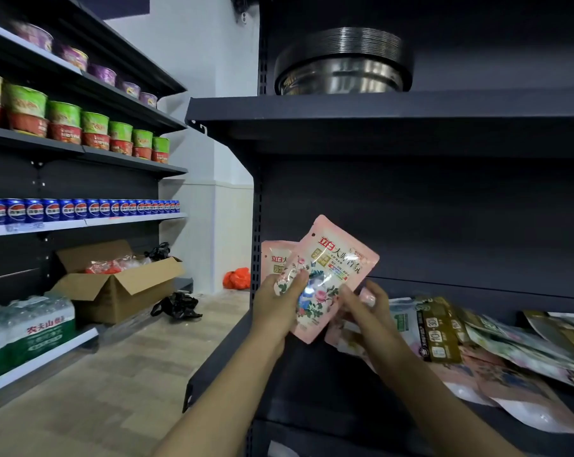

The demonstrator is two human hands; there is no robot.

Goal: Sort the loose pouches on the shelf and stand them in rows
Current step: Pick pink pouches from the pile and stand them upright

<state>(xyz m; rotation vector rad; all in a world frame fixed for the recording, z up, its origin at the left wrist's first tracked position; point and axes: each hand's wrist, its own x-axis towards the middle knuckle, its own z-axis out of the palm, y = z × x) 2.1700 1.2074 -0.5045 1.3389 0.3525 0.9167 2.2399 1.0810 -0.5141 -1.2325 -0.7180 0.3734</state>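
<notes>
Pouches: a pink pouch is up in both hands, long axis tilted right; left hand pinches it with a second pink pouch behind; right hand grips its lower edge; loose pile lies flat on the shelf, rightward, nearer the right hand.

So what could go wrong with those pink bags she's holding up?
The left hand grips two pink pouches at once, so the back one could slip out. The right hand touches only the front pouch's edge. Below, the loose pile lies flat and overlapping on the shelf; pouches stood beside it might topple.
</notes>
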